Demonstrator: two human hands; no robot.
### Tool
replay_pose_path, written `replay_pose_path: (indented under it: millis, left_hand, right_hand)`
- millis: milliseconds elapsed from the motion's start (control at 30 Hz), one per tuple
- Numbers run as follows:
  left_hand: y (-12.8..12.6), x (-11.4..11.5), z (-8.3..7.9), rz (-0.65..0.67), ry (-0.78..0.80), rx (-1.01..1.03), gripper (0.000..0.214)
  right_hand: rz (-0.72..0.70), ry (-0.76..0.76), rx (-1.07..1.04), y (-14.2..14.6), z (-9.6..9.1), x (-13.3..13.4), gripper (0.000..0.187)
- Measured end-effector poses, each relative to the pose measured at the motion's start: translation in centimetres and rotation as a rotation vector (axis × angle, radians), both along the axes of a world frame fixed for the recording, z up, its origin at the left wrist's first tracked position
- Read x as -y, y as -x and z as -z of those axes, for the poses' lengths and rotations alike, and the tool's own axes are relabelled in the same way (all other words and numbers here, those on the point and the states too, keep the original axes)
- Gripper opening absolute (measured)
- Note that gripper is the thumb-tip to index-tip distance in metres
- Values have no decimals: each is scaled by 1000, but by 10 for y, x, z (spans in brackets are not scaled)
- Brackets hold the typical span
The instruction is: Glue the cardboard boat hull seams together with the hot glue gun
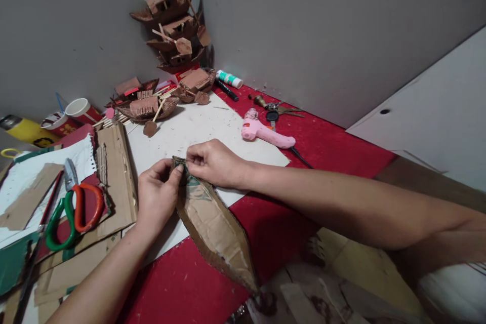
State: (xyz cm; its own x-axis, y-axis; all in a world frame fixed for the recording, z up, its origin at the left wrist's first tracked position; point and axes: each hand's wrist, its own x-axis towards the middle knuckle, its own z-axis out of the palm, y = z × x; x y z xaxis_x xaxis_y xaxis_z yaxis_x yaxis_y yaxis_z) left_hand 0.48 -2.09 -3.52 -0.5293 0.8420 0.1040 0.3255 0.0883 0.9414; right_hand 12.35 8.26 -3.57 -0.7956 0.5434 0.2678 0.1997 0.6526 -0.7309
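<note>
The left hand (159, 190) is nearly closed, thumb and fingers pinching the narrow far end of a long, pointed, boat-shaped hull of brown corrugated cardboard (212, 225). The right hand (218, 162) has its fingers curled in, their tips at the same end, just beside the left thumb; whether they grip a small piece there cannot be told. The hull slants from the white sheet (167, 136) across the red worktop (167, 283), its other tip pointing at the worktop's front edge.

Near the worktop's right back edge, beyond the right hand, lies a pink glue gun with a black cord (261, 131), close to a bunch of metal keys with a black head (272, 116). In the back corner, small brown cardboard boats with roofs and paddles (163, 5) are stacked up against the grey wall (304, 35); a white-and-green tube (230, 79) and a black marker (227, 90) lie to their right. Along the left side, scissors with one orange and one green handle (78, 207) rest on layered cardboard and paper
</note>
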Motion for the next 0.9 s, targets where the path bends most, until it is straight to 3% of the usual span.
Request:
replay_pose_path:
  millis: [200,267,433,533,667,900]
  left_hand:
    - [-8,-2,-2,-16,-15,-139,9]
    - [-6,-3,-1,-3,-1,-106,9]
    - [3,-5,1,-21,-7,-12,11]
    - [3,-5,0,11,-21,20,11]
    - [1,-4,-1,35,-21,38,11]
    - [2,-6,4,36,3,135,8]
  right_hand:
    - [31,-243,117,-2,2,8,17]
    - [24,-176,127,-2,0,7,16]
    - [2,173,5,-4,-8,-3,11]
    - [-14,190,-17,-4,-8,-5,9]
    - [-43,101,35,-4,-5,-3,7]
    - [-27,-242,145,-3,-2,6,11]
